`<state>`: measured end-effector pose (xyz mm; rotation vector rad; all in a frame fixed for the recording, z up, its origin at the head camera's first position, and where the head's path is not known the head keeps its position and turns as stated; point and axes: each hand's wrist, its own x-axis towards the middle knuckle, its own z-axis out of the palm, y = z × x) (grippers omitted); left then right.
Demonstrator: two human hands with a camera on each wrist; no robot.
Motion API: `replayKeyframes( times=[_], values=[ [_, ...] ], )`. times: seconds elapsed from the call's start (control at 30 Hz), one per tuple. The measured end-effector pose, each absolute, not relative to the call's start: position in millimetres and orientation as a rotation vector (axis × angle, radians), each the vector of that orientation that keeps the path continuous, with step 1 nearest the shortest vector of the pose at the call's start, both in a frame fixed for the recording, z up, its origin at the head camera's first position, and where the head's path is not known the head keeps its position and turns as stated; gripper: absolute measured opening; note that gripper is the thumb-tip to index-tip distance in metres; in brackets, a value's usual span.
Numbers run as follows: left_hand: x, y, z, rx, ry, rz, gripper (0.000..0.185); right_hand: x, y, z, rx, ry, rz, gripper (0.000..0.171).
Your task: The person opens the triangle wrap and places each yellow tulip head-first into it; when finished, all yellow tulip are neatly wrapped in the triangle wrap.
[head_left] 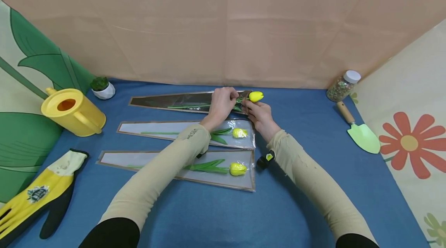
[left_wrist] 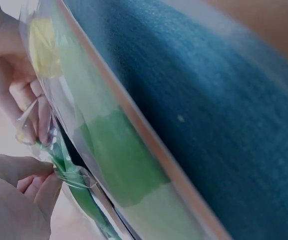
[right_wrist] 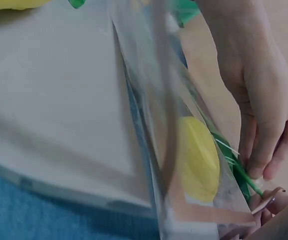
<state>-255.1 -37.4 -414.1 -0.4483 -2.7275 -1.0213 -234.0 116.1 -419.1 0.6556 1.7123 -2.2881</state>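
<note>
A long tapered flower sleeve (head_left: 150, 102) with a dark backing and clear front lies farthest back. A yellow tulip (head_left: 256, 96) lies along it, its stem inside and its bloom beyond the wide right end. My left hand (head_left: 222, 104) pinches the clear film beside the green stem (left_wrist: 86, 200), near the sleeve's mouth. At that same mouth, just below the bloom, my right hand (head_left: 260, 118) grips the sleeve's edge between fingers and thumb. Nearer me lie two white-backed sleeves, a middle one (head_left: 130, 128) and a front one (head_left: 219, 183), each with a yellow tulip inside.
At left stand a yellow watering can (head_left: 71, 114) and a small potted plant (head_left: 103, 90), with a yellow-black glove (head_left: 43, 197) in front. A lidded jar (head_left: 339, 88) and a green trowel (head_left: 364, 137) lie at right. Beige cloth hangs behind the blue table cover (head_left: 299, 201).
</note>
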Motion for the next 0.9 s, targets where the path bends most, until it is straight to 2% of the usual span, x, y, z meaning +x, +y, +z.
replayKeyframes(
  times=[0.47,0.7,0.9],
  values=[
    [-254.3,-40.1,-415.6,-0.442,-2.719,-1.040,0.016,-236.8,135.0,-424.4,0.448,1.858,-2.163,0.051],
    [-256.4,-42.8,-415.8,-0.419,-2.731,-1.061,0.016,-237.0,147.3,-427.7,0.427,1.899,-2.155,0.058],
    [-255.8,-44.1,-415.5,-0.432,-2.733,-1.059,0.018,-238.4,156.8,-428.9,0.412,1.978,-2.126,0.054]
  ],
)
